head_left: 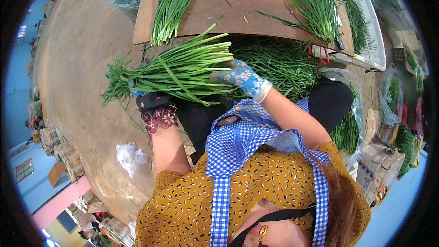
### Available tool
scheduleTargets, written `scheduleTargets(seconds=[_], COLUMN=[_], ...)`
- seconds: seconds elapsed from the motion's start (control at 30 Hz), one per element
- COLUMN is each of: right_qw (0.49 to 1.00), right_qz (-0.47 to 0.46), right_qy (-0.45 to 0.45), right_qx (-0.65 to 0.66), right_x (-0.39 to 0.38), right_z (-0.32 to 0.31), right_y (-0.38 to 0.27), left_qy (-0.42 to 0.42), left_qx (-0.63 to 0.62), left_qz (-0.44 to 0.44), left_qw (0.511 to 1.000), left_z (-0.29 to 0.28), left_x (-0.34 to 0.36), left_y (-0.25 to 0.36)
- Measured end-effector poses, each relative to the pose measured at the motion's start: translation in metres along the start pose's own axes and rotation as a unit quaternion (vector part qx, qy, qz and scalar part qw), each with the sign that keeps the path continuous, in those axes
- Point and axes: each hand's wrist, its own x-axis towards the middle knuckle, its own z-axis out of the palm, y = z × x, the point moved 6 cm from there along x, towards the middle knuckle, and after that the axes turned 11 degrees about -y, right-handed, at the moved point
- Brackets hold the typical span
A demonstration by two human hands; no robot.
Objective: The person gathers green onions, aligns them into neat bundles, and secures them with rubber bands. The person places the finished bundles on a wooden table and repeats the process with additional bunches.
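Note:
A large bunch of garlic chives (183,71) lies sideways in front of me, leafy tips to the left and pale stem ends to the right. My left hand (153,103), in a dark glove with a floral lace cuff, supports it from below near the leaves; its fingers are mostly hidden by the bunch. My right hand (240,78), in a blue flowered glove, is closed at the stem ends, fingers bent against the lower stalks. Beneath and beyond it, a heap of loose chives (279,66) lies under the board's near edge.
A wooden board (242,7) ahead carries one chive bunch (176,7) at left and another (311,7) at right, beside a black-handled knife (340,41). Red handles (322,54) stick out below. A white plastic crate (372,23) stands right; a crumpled white bag (131,158) lies on the floor.

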Motion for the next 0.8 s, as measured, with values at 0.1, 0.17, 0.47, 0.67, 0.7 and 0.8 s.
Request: scheduleTargets(seconds=[0.1,0.17,0.47,0.67,0.7,0.8], right_qw=[0.994,0.987,0.975,0.830,0.762,0.981], right_qz=[-0.033,-0.022,-0.041,0.094,0.090,-0.170], right_qy=[0.028,0.020,-0.010,0.194,0.194,0.091], right_qx=[0.105,0.156,0.219,-0.515,-0.612,0.013], right_x=[-0.004,-0.013,-0.088,-0.123,-0.116,-0.076], right_z=[0.009,0.013,-0.055,-0.130,-0.117,-0.061], right_y=[-0.005,-0.004,0.024,0.001,-0.010,-0.022], left_qy=[0.010,0.015,0.044,0.061,0.063,0.046], left_qx=[-0.007,-0.012,-0.030,0.006,0.044,0.422], left_qz=[0.003,0.006,0.018,0.017,0.012,-0.079], left_qw=[1.000,1.000,0.998,0.998,0.997,0.902], left_z=[-0.001,-0.002,-0.009,-0.011,-0.009,0.003], left_x=[0.000,0.000,-0.002,0.011,0.012,0.016], left_y=[0.001,0.000,-0.007,-0.004,-0.003,0.004])
